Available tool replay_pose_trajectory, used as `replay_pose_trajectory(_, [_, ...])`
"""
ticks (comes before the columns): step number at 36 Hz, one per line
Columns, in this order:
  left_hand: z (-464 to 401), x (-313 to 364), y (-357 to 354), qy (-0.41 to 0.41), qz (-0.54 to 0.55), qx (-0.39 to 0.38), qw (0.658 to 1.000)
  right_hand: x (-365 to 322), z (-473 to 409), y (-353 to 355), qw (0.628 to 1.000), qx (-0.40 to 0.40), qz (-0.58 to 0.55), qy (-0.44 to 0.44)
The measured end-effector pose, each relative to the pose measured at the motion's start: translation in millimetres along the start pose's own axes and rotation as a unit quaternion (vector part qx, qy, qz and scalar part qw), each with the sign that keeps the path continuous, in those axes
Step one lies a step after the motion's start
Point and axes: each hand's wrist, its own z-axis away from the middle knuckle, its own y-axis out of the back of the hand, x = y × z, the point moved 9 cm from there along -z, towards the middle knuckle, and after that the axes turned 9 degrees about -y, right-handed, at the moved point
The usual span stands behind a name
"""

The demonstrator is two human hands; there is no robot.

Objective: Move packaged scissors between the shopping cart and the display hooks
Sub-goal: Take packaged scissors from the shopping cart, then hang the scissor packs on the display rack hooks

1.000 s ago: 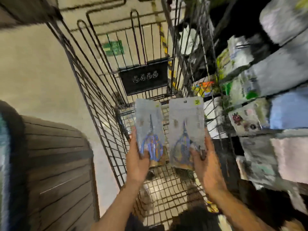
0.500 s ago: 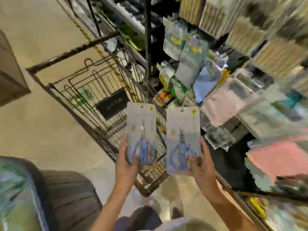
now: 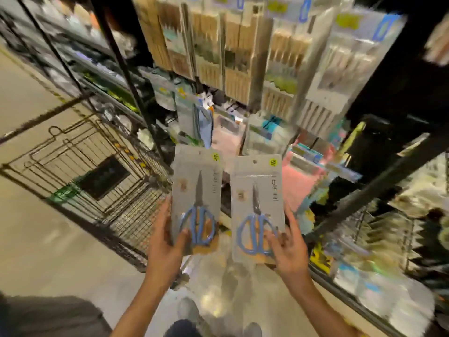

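**Two scissor packs held up in front of the display**

Two packs of scissors are held upright, side by side but apart, above the floor between the shopping cart (image 3: 97, 176) and the shelves. One landmark serves for all places here: the cart, a black wire basket with a dark rectangular panel on its end wall.

The left pack (image 3: 197, 198) is just to the right of the cart's near corner. It is a flat grey card with a clear plastic cover, a punched hanging hole and a small yellow sticker at the top; one pair of scissors with steel blades and blue loop handles is sealed in it, blades pointing up. It is gripped at its lower edge by the left hand (image 3: 165, 242), thumb across the front over the handles, fingers curled behind.

The right pack (image 3: 257, 203), further right from the cart, is of the same make (same card, sticker and blue handles). It is pinched at its lower right corner by the right hand (image 3: 290, 249), thumb on the front.

Beyond the cart, hanging packets (image 3: 233, 57) are seen in rows, badly blurred; their contents cannot be told.
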Motion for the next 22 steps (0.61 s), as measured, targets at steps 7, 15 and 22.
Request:
replay_pose_trajectory(7, [-8.1, 65.0, -73.8, -0.066, 0.058, -0.091, 0.992, -30.7, 31.6, 89.3, 0.995, 0.094, -0.028, 0.022])
replay_pose_trajectory(15, [-24.1, 118.1, -134.4, -0.139, 0.097, -0.153, 0.974, -73.4, 83.3, 148.6, 0.98, 0.191, -0.028, 0.054])
replay_pose_trajectory(22, [-13.5, 176.2, -180.4, -0.168, 0.179, -0.218, 0.945, -103.5, 122.3, 194.3, 0.96, 0.266, -0.023, 0.078])
